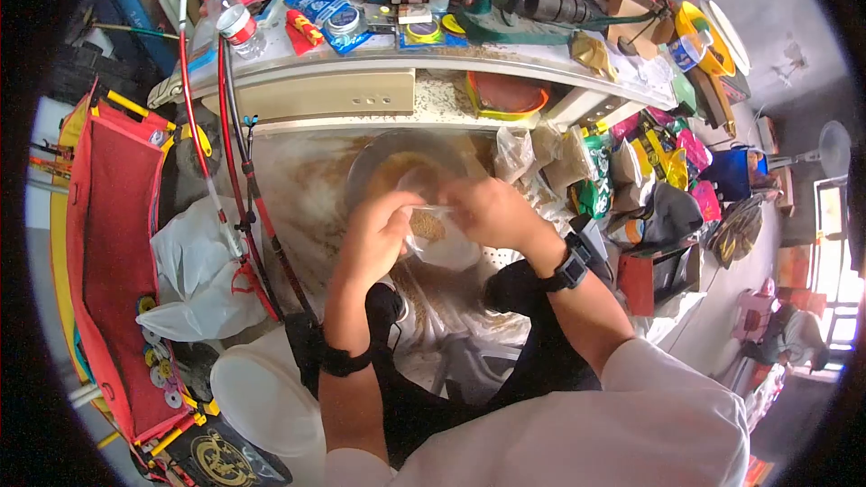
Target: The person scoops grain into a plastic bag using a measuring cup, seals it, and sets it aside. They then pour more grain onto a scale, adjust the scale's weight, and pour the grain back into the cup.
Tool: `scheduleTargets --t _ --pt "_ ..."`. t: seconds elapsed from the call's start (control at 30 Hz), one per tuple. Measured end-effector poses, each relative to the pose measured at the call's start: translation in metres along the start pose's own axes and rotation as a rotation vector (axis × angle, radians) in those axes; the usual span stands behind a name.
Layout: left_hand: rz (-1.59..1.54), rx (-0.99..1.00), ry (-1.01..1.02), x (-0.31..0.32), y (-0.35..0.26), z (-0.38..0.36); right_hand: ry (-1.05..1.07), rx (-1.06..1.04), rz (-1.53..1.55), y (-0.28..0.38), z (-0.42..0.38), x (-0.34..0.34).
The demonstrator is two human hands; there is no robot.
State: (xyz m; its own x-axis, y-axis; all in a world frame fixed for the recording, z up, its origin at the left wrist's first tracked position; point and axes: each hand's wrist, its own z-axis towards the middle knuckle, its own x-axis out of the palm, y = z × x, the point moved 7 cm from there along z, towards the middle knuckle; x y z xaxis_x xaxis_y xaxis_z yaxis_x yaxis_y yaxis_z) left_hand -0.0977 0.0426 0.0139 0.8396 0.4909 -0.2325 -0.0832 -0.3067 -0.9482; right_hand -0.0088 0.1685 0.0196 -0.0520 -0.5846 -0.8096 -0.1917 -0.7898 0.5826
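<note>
A clear plastic bag (428, 226) with tan grains at its bottom hangs between my two hands. My left hand (386, 233) pinches the bag's upper left edge, fingers closed. On the other side my right hand (492, 213) is closed on the bag's upper right edge; its fingertips are blurred. Behind and beyond the hands stands a large round bowl (365, 165) on the floor, partly hidden by them. Below the bag is a whitish round surface (451, 255), mostly covered.
A cluttered workbench (388, 61) runs across the top, with a bottle (238, 27) at its left. Fishing rods (236, 135) lean on the left, beside a red case (122, 261). Packets and bags (595, 176) lie at the right. A white lid (266, 397) is at lower left.
</note>
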Motion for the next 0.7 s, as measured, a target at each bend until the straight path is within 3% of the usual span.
scheduleTargets --t 0.17,0.27,0.3,0.33,0.4,0.7 --pt "0.118 0.132 -0.091 -0.002 -0.004 0.007 -0.25 -0.133 0.214 -0.004 0.002 -0.013" --pt "0.105 0.072 -0.063 -0.005 -0.021 0.001 -0.356 0.294 0.821 -0.028 0.0 -0.01" --pt "0.181 0.166 -0.138 -0.006 -0.019 0.002 -0.453 0.292 0.63 -0.051 0.004 -0.005" --pt "0.259 0.261 -0.205 -0.005 -0.017 0.003 -0.337 0.358 0.693 -0.039 0.003 -0.019" --pt "0.613 0.122 -0.216 -0.003 -0.029 0.001 -0.364 0.25 0.589 -0.048 0.002 -0.014" --pt "0.34 0.277 -0.151 0.024 -0.049 0.004 -0.509 0.334 1.135 -0.062 -0.015 -0.029"
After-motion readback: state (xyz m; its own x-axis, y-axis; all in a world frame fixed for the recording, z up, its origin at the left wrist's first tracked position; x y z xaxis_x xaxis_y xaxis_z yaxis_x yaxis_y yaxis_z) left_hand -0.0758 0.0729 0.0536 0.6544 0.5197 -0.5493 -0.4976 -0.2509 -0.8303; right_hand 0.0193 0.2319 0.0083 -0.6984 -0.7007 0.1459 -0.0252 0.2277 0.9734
